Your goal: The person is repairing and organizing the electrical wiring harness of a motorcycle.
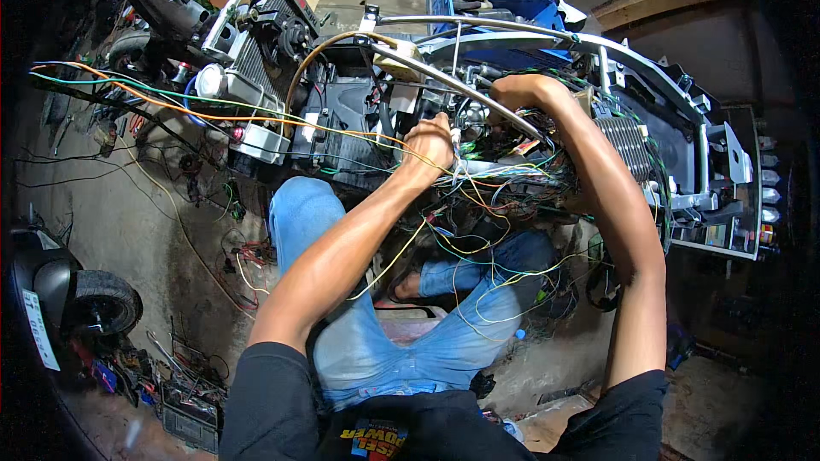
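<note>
"Where is the metal fitting seen?"
"Within the frame, between left hand and right hand; whether either grip is closed cannot be told."
"And working room?"
"Narrowed by wires along the near edge, a silver tube beyond."

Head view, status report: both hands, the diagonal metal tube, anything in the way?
Left hand near side of the diagonal metal tube, grip unclear. Right hand far side, grip hidden. Coloured wires tangled close by, possible snag.

Lettering on black shirt and white plate
</note>
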The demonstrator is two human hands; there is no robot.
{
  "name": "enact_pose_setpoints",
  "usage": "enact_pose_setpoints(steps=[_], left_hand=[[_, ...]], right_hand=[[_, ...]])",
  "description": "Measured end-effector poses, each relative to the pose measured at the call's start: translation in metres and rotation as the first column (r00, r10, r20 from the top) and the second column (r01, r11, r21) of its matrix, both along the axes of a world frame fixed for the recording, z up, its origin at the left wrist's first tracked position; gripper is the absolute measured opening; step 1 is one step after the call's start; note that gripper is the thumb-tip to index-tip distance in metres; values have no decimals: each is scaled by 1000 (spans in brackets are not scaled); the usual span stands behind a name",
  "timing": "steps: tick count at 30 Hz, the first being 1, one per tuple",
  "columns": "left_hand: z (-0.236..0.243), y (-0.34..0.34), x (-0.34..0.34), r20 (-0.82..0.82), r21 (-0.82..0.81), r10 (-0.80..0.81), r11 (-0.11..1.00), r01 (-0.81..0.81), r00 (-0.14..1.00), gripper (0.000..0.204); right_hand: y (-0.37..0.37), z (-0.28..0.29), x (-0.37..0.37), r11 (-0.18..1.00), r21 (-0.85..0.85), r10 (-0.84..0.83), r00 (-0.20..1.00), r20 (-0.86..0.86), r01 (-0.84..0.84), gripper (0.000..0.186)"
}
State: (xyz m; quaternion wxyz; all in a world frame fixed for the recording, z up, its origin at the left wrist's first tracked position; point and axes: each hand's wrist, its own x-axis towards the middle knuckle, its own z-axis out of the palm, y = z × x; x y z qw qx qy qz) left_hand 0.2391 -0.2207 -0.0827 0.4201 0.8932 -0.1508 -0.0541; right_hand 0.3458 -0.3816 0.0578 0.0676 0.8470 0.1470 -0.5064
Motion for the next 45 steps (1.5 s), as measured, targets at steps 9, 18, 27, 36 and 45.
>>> enact_pose_setpoints(steps=[9,18,27,36,45], left_hand=[[1,1,-4,102,-44,7,999,-2,995,25],[0,-3,-4,57,41,46,998,-49,997,27],[-2,-1,-5,99,22,2,1000,-4,995,42],[9,7,6,106,149,-134,982,118,985,23],[24,11,-1,108,205,-160,969,136,981,25]], right_hand=[[-8,-4,-1,999,6,-35,999,-29,36,32],[-8,-3,-6,992,96,-82,997,-8,83,36],[1,-4,-12,996,30,-87,996,33,86,34],[-11,-15,-1,995,16,-98,995,-14,98,43],[-2,-4,-1,953,-18,-304,952,-43,303,40]])
